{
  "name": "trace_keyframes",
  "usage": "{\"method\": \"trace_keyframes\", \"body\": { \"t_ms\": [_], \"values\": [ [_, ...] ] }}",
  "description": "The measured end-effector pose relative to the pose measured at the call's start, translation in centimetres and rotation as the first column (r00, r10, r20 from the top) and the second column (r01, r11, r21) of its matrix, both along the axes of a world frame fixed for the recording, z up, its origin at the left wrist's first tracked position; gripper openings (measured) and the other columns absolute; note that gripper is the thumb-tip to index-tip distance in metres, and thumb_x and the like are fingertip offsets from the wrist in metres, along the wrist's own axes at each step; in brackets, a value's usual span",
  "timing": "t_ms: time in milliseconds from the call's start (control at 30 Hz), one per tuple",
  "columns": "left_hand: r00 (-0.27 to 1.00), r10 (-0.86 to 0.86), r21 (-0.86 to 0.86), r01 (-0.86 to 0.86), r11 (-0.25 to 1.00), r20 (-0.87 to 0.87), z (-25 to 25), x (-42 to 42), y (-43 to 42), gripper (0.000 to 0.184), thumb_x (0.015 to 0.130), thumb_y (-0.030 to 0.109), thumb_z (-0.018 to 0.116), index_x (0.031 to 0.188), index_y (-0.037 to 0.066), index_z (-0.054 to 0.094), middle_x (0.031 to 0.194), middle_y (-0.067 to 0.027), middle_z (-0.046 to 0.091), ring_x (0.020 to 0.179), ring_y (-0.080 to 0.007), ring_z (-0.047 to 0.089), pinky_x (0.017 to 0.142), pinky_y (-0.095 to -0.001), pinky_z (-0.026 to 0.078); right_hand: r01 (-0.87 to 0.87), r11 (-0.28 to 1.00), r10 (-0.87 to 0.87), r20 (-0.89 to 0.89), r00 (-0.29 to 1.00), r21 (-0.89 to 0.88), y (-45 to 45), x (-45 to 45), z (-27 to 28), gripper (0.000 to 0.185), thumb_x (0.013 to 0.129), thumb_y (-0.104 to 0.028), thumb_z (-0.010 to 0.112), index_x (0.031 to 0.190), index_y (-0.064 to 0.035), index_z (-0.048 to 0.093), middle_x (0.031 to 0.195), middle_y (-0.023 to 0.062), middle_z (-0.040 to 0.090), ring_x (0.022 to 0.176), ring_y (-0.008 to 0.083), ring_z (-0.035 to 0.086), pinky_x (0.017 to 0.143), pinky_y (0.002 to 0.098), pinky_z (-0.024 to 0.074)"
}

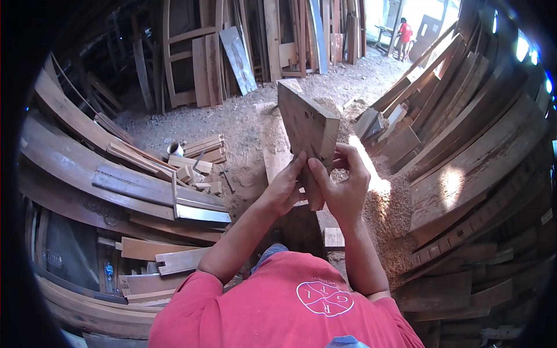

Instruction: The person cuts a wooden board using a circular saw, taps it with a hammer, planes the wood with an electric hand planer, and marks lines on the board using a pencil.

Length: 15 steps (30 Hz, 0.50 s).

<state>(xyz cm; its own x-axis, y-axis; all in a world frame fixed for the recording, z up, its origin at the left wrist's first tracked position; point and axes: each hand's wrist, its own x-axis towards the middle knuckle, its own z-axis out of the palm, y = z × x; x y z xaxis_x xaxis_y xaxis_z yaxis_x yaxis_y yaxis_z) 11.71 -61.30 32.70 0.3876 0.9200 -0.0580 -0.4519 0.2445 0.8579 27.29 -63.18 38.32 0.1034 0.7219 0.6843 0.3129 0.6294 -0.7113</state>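
A wooden board [307, 124] is held up on edge in front of my chest, its broad face partly turned towards me and dark marks near its upper end. My left hand [285, 184] grips its lower left side, fingers behind and thumb near the middle. On the right edge, my right hand [347, 180] holds it with the thumb on the face and the other fingers curled around the far side. Below the board is a long timber piece [272, 139] lying on the ground, partly hidden by my hands.
A hammer [228, 181] lies left of me, beside stacked wood blocks [200, 152] and a bucket [175, 149]. Planks [487, 151] lean along the right, above wood shavings [394, 232]. More boards [238, 61] stand at the back. A person in red [404, 35] is far off.
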Motion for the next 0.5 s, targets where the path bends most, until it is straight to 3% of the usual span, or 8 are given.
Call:
{"method": "trace_keyframes", "body": {
  "t_ms": [167, 233, 267, 367, 400, 433, 467, 500],
  "values": [
    [1.0, -0.013, -0.12, 0.016, 0.993, 0.029, -3.3, 0.1, 1.0, 0.075, 0.105, 0.07, 0.042, 0.153, 0.013, 0.045, 0.139, -0.0093, 0.059, 0.123, -0.0228, 0.062, 0.096, -0.0502, 0.056, 0.12, 0.982, -0.149, 0.206, 0.967, 0.144, -1.1, 2.0, -2.3, 0.042, 0.075, -0.018, 0.088, 0.111, -0.0036, 0.071, 0.091, 0.0099, 0.071, 0.077, 0.0252, 0.072, 0.07, 0.0396, 0.0565],
    [0.987, 0.123, -0.279, -0.148, 0.949, -0.107, -4.9, -1.1, 2.4, 0.081, 0.102, 0.077, 0.039, 0.152, 0.014, 0.048, 0.147, -0.0096, 0.055, 0.131, -0.0242, 0.057, 0.104, -0.0532, 0.049, 0.134, 0.972, -0.19, 0.317, 0.929, 0.191, -2.4, 3.5, -4.0, 0.042, 0.073, -0.018, 0.087, 0.111, -0.0051, 0.072, 0.09, 0.0084, 0.071, 0.078, 0.0258, 0.072, 0.072, 0.0401, 0.057],
    [0.988, 0.119, -0.174, -0.134, 0.976, -0.095, -5.0, -1.9, 2.5, 0.097, 0.094, 0.086, 0.043, 0.155, 0.012, 0.039, 0.133, -0.0089, 0.058, 0.12, -0.0289, 0.059, 0.106, -0.054, 0.046, 0.082, 0.966, -0.176, 0.391, 0.903, 0.246, -3.1, 4.3, -4.9, 0.042, 0.072, -0.017, 0.088, 0.111, -0.0071, 0.075, 0.09, 0.0077, 0.072, 0.079, 0.0258, 0.072, 0.076, 0.0398, 0.057],
    [0.963, 0.143, -0.254, -0.083, 0.964, 0.228, -8.4, -5.0, 5.4, 0.081, 0.098, 0.073, 0.053, 0.146, 0.007, 0.052, 0.132, -0.0141, 0.065, 0.122, -0.0311, 0.064, 0.107, -0.0545, 0.05, -0.038, 0.971, -0.109, 0.58, 0.808, 0.235, -5.5, 6.6, -8.5, 0.043, 0.071, -0.022, 0.089, 0.111, -0.0148, 0.079, 0.099, 0.0012, 0.077, 0.092, 0.0198, 0.074, 0.097, 0.0423, 0.0524],
    [0.965, 0.142, -0.267, -0.08, 0.96, 0.219, -10.1, -5.0, 5.8, 0.081, 0.098, 0.073, 0.053, 0.146, 0.007, 0.052, 0.132, -0.0141, 0.065, 0.122, -0.0311, 0.064, 0.107, -0.0545, 0.05, -0.065, 0.968, -0.101, 0.611, 0.785, 0.244, -6.0, 7.2, -9.7, 0.041, 0.071, -0.022, 0.09, 0.111, -0.0157, 0.079, 0.102, -0.0004, 0.078, 0.095, 0.0179, 0.074, 0.102, 0.0426, 0.0492],
    [0.98, 0.183, -0.333, -0.147, 0.932, 0.082, -11.8, -4.6, 6.1, 0.069, 0.099, 0.06, 0.06, 0.142, 0.006, 0.055, 0.13, -0.015, 0.067, 0.12, -0.0314, 0.066, 0.106, -0.0545, 0.052, -0.09, 0.964, -0.095, 0.64, 0.762, 0.25, -6.5, 7.7, -11.0, 0.04, 0.072, -0.023, 0.09, 0.11, -0.0165, 0.079, 0.105, -0.002, 0.079, 0.098, 0.0161, 0.075, 0.107, 0.0428, 0.046],
    [0.976, 0.21, -0.384, -0.216, 0.897, -0.058, -13.5, -4.2, 6.3, 0.058, 0.1, 0.046, 0.068, 0.138, 0.004, 0.059, 0.128, -0.0159, 0.069, 0.118, -0.0317, 0.068, 0.104, -0.0544, 0.054, -0.105, 0.978, -0.047, 0.68, 0.732, 0.181, -7.1, 8.4, -12.7, 0.044, 0.072, -0.026, 0.091, 0.112, -0.0166, 0.079, 0.118, -0.0007, 0.077, 0.117, 0.0201, 0.07, 0.115, 0.0445, 0.0395],
    [0.977, 0.202, -0.394, -0.21, 0.895, -0.063, -15.3, -3.8, 5.9, 0.058, 0.1, 0.046, 0.068, 0.138, 0.004, 0.059, 0.128, -0.0159, 0.069, 0.118, -0.0317, 0.068, 0.104, -0.0544, 0.054, -0.097, 0.981, -0.046, 0.678, 0.733, 0.171, -7.9, 9.0, -12.7, 0.044, 0.072, -0.026, 0.091, 0.112, -0.0166, 0.079, 0.118, -0.0007, 0.077, 0.117, 0.0201, 0.07, 0.115, 0.0445, 0.0395]
  ]
}}
